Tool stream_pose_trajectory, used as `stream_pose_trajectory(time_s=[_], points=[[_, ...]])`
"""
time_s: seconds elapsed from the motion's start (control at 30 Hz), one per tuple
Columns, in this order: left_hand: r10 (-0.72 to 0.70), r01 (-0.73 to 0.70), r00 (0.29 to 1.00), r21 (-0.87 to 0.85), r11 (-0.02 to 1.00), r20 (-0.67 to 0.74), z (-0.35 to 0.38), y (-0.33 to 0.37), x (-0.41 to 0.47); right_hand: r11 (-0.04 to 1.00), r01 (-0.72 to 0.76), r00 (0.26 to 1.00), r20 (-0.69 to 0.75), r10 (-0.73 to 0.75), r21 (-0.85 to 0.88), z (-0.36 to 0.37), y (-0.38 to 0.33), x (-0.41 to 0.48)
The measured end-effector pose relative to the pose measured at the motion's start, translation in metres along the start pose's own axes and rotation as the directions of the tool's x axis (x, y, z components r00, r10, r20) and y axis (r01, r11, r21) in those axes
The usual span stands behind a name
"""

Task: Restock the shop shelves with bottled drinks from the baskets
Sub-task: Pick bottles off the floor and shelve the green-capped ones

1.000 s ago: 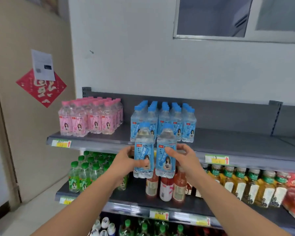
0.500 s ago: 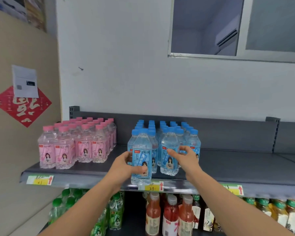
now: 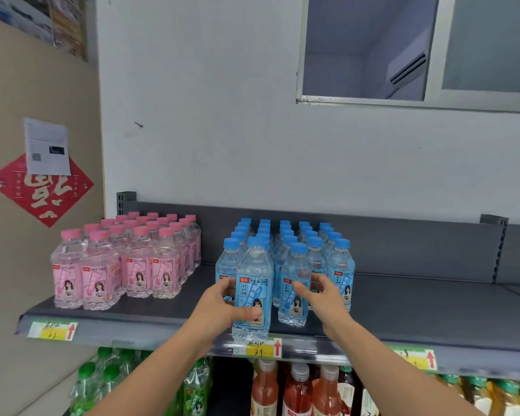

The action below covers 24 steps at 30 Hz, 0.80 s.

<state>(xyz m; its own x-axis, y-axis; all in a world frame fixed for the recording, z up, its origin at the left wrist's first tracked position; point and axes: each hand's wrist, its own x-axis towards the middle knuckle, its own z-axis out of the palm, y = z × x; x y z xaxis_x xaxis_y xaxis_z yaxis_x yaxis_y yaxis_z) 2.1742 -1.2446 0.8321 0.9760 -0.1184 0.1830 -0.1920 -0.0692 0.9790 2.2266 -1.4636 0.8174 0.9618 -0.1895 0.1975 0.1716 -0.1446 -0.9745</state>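
1. The left hand [image 3: 225, 307] grasped the front bottle [image 3: 252, 283], a clear one with a blue cap and a blue label. The thumb lay across the lower part of the label, and the other fingers were wrapped round the left side.
2. This bottle was upright in the lower centre of the frame. Its base was at the front edge of the top shelf [image 3: 418, 313], directly above a yellow price tag [image 3: 260, 349]. I could not tell whether the base rested on the shelf.
3. The right hand [image 3: 323, 298] held the second bottle [image 3: 293, 310], of the same kind, just to the right of the first. The thumb pressed on the label, and the fingers reached round the right side.
4. The second bottle was also upright and stood a little deeper on the shelf, close against the blue-capped bottles [image 3: 285, 232] behind it.
5. Those bottles stood in several rows in the middle of the shelf, going back to the rear panel.
6. The pink-capped bottles [image 3: 126, 259] stood in a group on the left part of the same shelf, apart from the blue ones.
7. On the shelf below, green bottles [image 3: 102, 373] showed at the bottom left and red bottles [image 3: 294, 391] at the bottom centre.
8. A window [image 3: 367, 55] was in the upper right of the frame. On the left wall hung a red paper [image 3: 39, 193], and a white sheet [image 3: 47, 147] covered its top corner.
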Motion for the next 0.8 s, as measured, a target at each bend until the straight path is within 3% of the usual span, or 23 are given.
stream_pose_trajectory(time_s=[0.43, 0.57, 0.7, 0.8], points=[[0.004, -0.004, 1.000, -0.010, 1.000, -0.016, -0.003, 0.002, -0.006, 0.985, 0.052, 0.994, 0.101, -0.035, -0.166, 0.006, -0.009, -0.007], [0.007, -0.007, 1.000, -0.007, 1.000, -0.019, -0.002, 0.002, -0.008, 0.982, 0.014, 0.998, 0.067, -0.001, -0.189, 0.006, -0.006, -0.007], [0.013, -0.013, 1.000, -0.009, 1.000, -0.022, 0.005, 0.005, -0.008, 0.925, 0.163, 0.955, -0.181, -0.235, -0.344, 0.005, -0.011, -0.020], [0.026, -0.026, 1.000, -0.011, 1.000, -0.015, 0.014, 0.008, -0.006, 0.941, 0.282, 0.948, -0.097, -0.303, -0.184, 0.010, -0.025, -0.034]])
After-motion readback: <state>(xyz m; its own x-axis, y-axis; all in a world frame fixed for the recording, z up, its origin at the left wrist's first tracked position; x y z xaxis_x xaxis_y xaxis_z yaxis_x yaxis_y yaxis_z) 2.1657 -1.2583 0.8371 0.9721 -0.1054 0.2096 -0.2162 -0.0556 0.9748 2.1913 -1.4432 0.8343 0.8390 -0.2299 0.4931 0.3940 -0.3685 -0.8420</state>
